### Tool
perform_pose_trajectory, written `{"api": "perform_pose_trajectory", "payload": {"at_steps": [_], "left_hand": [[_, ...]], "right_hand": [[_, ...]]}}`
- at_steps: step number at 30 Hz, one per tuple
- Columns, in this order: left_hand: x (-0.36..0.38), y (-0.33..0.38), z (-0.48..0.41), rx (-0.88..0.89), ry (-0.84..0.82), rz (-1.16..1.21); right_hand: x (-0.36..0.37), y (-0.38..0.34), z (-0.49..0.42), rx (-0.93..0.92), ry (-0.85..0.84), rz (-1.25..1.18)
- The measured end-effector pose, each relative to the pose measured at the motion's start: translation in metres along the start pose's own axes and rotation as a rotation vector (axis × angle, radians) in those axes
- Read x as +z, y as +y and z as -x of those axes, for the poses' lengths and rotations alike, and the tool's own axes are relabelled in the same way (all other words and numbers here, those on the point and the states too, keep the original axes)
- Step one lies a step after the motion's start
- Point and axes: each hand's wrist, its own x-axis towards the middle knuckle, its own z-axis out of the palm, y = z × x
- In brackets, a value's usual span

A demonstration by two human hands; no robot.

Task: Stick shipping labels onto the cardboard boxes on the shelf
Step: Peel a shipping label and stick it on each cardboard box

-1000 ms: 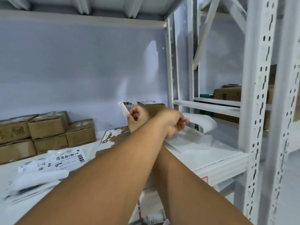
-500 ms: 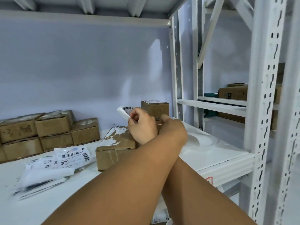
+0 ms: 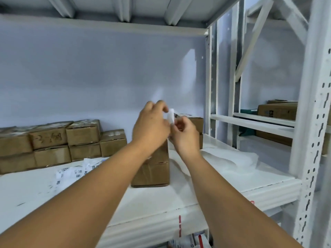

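Above the white shelf (image 3: 161, 199), my left hand (image 3: 150, 122) and my right hand (image 3: 185, 136) meet, and both pinch a small white shipping label (image 3: 171, 115) that stands curled between the fingertips. Directly below the hands is a brown cardboard box (image 3: 152, 173), its top hidden by my left wrist. Behind my right hand, a second small box (image 3: 196, 121) stands against the back wall. More cardboard boxes (image 3: 53, 140) are stacked at the back left.
Loose printed labels (image 3: 78, 171) lie on the shelf left of the near box. Crumpled white backing sheets (image 3: 232, 158) lie to the right. A perforated white upright (image 3: 311, 131) stands at the right edge, with more boxes (image 3: 279, 110) on the neighbouring shelf.
My forearms were crossed a second ago; now they are uncrossed. The hand that reached to the white sheets at right came back, and both hands rose and hold the label together.
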Motion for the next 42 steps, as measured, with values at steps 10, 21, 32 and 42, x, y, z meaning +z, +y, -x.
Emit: {"api": "perform_pose_trajectory", "payload": {"at_steps": [10,21,32,42], "left_hand": [[-0.001,-0.061,0.022,-0.332,-0.278,0.108],[-0.006,-0.042,0.029,-0.025,-0.009,0.381],[-0.007,-0.041,0.022,-0.139,-0.005,0.694],[-0.009,-0.045,0.02,-0.412,0.091,0.854]], "right_hand": [[-0.012,-0.024,0.002,0.366,-0.082,-0.872],[-0.018,-0.033,0.008,0.488,-0.306,-1.065],[-0.018,-0.024,0.002,0.39,-0.38,-1.047],[-0.013,-0.023,0.0,0.249,-0.234,-0.796]]}}
